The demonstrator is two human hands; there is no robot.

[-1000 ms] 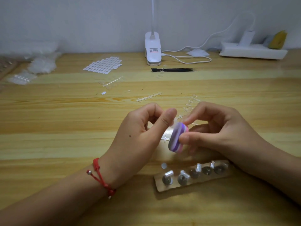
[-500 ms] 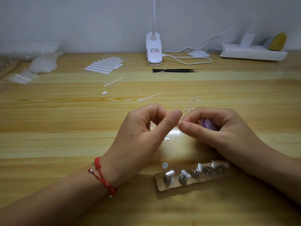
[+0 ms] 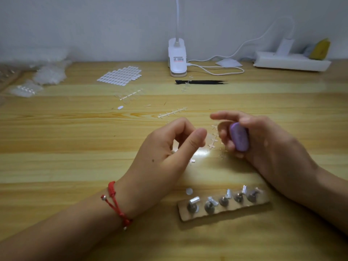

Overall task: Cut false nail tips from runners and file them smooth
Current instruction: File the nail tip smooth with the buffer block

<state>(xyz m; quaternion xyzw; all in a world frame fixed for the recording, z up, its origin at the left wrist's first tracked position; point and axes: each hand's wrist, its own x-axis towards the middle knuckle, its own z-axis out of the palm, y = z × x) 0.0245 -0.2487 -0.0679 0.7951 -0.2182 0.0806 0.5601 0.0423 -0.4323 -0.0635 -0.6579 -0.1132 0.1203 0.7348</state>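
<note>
My left hand [image 3: 169, 153] rests its wrist on the wooden desk, fingers curled, thumb pressed against the index finger. A small clear nail tip [image 3: 208, 136] shows faintly just past the thumb. My right hand [image 3: 263, 147] grips a purple buffer block [image 3: 239, 137] in its curled fingers, with the index finger stretched out to the left above it; this hand is blurred. A gap lies between the two hands, and a clear runner [image 3: 213, 139] lies on the desk in it. Another bare runner [image 3: 172, 112] lies beyond my left hand.
A cardboard strip [image 3: 261, 204] with several metal stands lies near the front, and a small white disc [image 3: 189, 191] beside it. Farther back are a sheet of white tabs [image 3: 120, 75], a black tool [image 3: 201, 82], a lamp base [image 3: 177, 59], a power strip [image 3: 290, 62] and clear bags [image 3: 50, 74].
My right hand has drawn away to the right from my left thumb and turned the purple block so its broad face shows. Its index finger has straightened. My left hand has hardly moved.
</note>
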